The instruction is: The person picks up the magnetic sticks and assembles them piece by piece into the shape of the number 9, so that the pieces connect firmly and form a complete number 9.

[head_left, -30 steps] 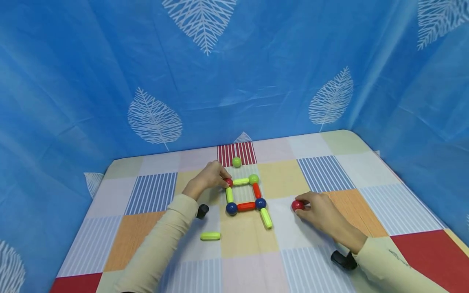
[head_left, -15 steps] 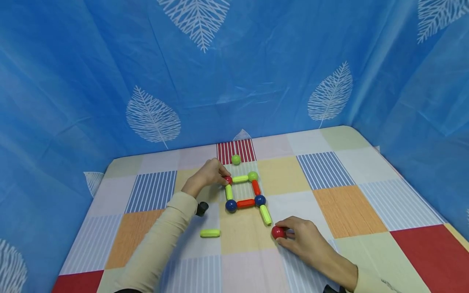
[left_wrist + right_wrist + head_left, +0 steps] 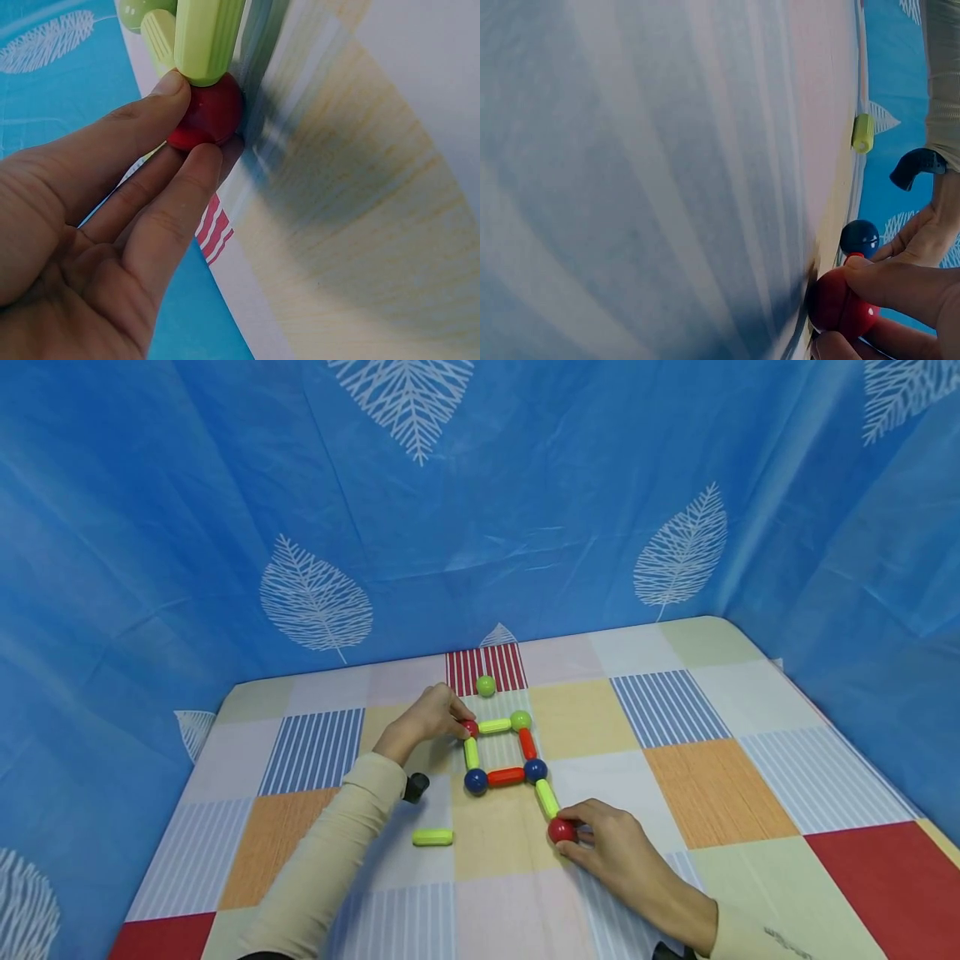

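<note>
My left hand (image 3: 427,722) pinches a red ball (image 3: 214,112) at the back left corner of a square of rods and balls. Yellow-green rods join that ball to a green ball (image 3: 521,720) and to a blue ball (image 3: 476,782). Red rods (image 3: 506,777) run along the near and right sides, meeting at a second blue ball (image 3: 536,770). From there a yellow-green rod (image 3: 547,799) slants toward me. At its near end my right hand (image 3: 618,856) holds another red ball (image 3: 840,304) between thumb and fingers, right against the rod's tip.
A loose yellow-green rod (image 3: 432,837) lies left of the square, near my left sleeve. Behind the square sits a loose green ball (image 3: 486,686). The patchwork cloth (image 3: 750,877) covers the table, with a blue leaf-printed curtain (image 3: 487,527) around its back and sides.
My right hand has carried its red ball leftward and nearer to me, up to the free end of the slanting rod. The left hand has stayed on its ball.
</note>
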Tool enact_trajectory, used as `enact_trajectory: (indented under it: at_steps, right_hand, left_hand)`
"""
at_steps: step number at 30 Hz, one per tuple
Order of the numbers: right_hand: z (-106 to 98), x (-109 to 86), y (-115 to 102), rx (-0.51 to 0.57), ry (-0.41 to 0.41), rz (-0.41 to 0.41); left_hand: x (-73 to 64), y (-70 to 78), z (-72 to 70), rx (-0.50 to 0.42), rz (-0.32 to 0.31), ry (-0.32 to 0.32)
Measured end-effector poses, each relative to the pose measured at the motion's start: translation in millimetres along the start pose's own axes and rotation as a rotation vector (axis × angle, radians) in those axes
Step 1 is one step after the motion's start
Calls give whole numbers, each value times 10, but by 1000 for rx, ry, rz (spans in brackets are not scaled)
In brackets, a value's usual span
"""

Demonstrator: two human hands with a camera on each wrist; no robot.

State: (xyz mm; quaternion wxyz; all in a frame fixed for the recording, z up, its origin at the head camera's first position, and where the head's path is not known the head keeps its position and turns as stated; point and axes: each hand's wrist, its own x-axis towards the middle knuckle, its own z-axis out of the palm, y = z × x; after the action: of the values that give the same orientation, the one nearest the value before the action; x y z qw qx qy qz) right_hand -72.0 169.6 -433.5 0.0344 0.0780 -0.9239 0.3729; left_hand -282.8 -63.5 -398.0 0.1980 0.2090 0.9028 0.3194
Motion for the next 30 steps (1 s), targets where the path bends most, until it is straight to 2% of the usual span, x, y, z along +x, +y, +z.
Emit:
enact_trajectory:
  at_steps: [11,22,30]
  right_hand:
    - [29,40,-24,13,-11,3]
    - [47,57,-72,-26,-25,33]
    - [56,57,-67,-21,-14,6]
  left_hand:
    - [-14,-20,-8,2,-14,4]
    - [-11,-3,0,-12,-19,-2]
    - [13,7,22,38,22,-8]
